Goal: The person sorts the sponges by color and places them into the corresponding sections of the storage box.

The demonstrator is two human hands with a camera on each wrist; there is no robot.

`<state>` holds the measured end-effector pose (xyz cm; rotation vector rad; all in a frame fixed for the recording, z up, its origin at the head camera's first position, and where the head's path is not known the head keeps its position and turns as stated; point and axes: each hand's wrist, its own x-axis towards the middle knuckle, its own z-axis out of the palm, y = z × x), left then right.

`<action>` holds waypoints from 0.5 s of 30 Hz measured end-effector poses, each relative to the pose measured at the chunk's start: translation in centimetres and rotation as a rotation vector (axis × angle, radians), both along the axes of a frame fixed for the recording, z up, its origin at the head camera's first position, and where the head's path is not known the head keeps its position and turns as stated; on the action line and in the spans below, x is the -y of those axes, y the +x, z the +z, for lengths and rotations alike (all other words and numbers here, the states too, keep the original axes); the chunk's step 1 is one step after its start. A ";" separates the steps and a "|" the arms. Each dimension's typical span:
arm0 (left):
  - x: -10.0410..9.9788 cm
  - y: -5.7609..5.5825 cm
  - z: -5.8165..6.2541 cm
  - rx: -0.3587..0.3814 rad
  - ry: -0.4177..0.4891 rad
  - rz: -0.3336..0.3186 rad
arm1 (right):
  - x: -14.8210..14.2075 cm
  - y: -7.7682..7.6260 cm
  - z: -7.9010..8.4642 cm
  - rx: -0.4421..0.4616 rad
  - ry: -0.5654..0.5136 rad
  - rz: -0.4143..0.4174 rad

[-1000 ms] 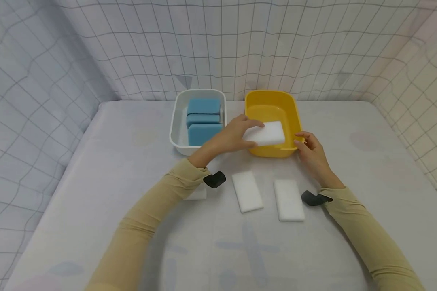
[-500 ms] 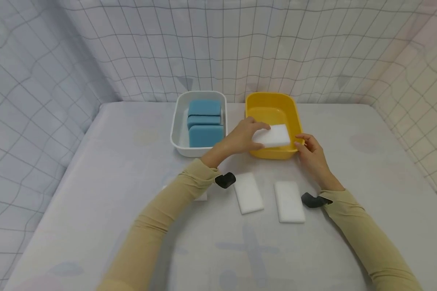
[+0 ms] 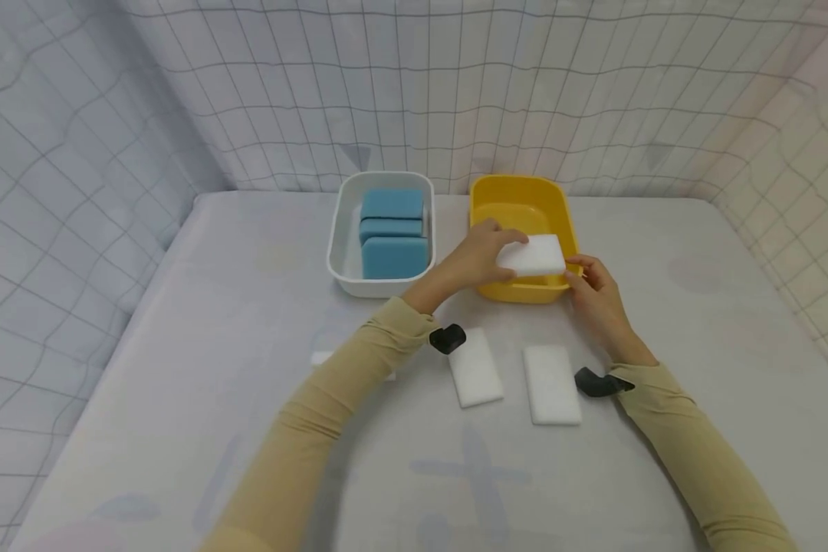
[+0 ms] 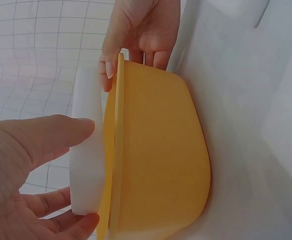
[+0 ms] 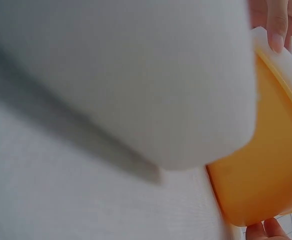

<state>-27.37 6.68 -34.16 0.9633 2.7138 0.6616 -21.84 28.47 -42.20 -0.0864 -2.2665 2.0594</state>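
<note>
Gripped a white block (image 3: 542, 257) in the left hand (image 3: 479, 257) over the yellow tub (image 3: 517, 294); pinched the tub's rim (image 4: 119, 107) at the near right corner with the right hand (image 3: 599, 297).

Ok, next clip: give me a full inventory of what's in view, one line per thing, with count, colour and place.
Held block: 1, white, in the left hand over the yellow bin
Yellow bin: 1, yellow, far side of the table, right of the white bin
White bin: 1, white, far side of the table
Blue blocks: 3 showing, blue, inside the white bin
Loose blocks: 2 plain, white, on the table before the bins; more white shows past the left sleeve, count unclear
Table: 1, whitish, beneath everything
Grid backdrop: pale with dark lines, behind and beside the table
Left hand: 1, pinching the held block
Right hand: 1, at the yellow bin's rim
Sleeves: 2, tan, on both arms
Wrist pieces: 2, black, one at each cuff
</note>
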 end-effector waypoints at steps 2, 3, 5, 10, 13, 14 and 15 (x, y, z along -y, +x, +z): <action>-0.2 0.0 -0.1 0.005 -0.008 0.010 | 0.0 0.0 -0.1 0.001 -0.003 0.004; -0.3 0.0 -0.2 0.008 -0.012 0.015 | 0.0 0.0 -0.1 0.003 -0.007 0.005; -0.4 -0.1 -0.2 0.009 -0.020 0.023 | -0.1 -0.1 -0.2 0.007 -0.008 0.009; -0.8 -0.2 -0.4 0.019 -0.043 0.037 | -0.1 -0.1 -0.2 -0.010 -0.043 0.014; -1.0 -0.3 -0.4 0.028 -0.057 0.044 | -0.1 -0.1 -0.1 -0.011 -0.059 0.013; -1.1 -0.3 -0.4 0.032 -0.058 0.047 | -0.1 -0.1 -0.1 -0.009 -0.063 0.012; -1.1 -0.4 -0.5 0.036 -0.061 0.050 | -0.1 -0.1 -0.1 -0.004 -0.060 0.009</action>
